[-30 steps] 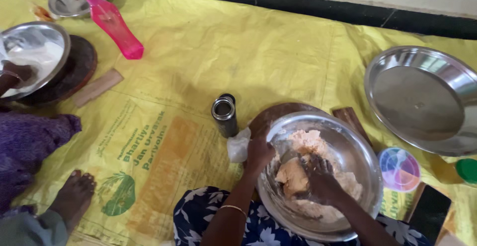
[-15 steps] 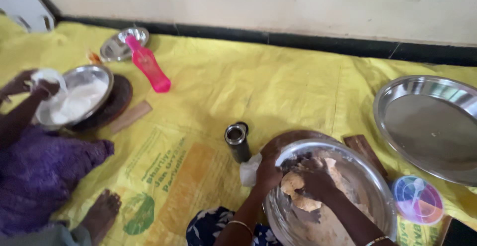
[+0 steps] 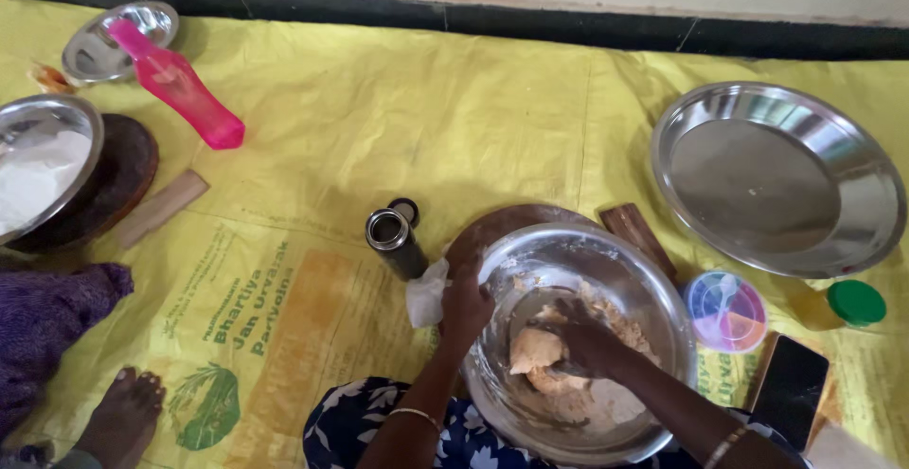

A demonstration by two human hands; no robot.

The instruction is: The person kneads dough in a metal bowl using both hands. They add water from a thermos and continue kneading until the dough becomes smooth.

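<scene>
- right hand [image 3: 585,344] is down inside the steel mixing bowl [image 3: 653,294], fingers curled tight around a lump of tan dough [image 3: 532,348], so that grip is fully closed on the dough
- left hand [image 3: 466,306] is clamped over the near-left rim of the same bowl, fingers wrapped on the edge, thumb side outside
- more dough, crumbly and pale, is smeared across the bowl's bottom and the right wall
- bowl sits on a round dark wooden board [image 3: 502,228], all of it on a yellow printed floor sheet [image 3: 379,119]
- just left of the bowl: a crumpled white cloth [image 3: 426,294] touching the left hand, and a small steel cup [image 3: 390,237] with its lid beside it
- right side: a big empty steel plate [image 3: 776,176], a clear round lid with coloured sections [image 3: 727,310], a green-capped bottle [image 3: 843,303] and a black phone [image 3: 791,391]
- far left: another person's foot [image 3: 123,417] and purple sleeve [image 3: 47,322], a steel bowl of white flour [image 3: 43,171] and a pink bottle [image 3: 175,86] lying on its side
</scene>
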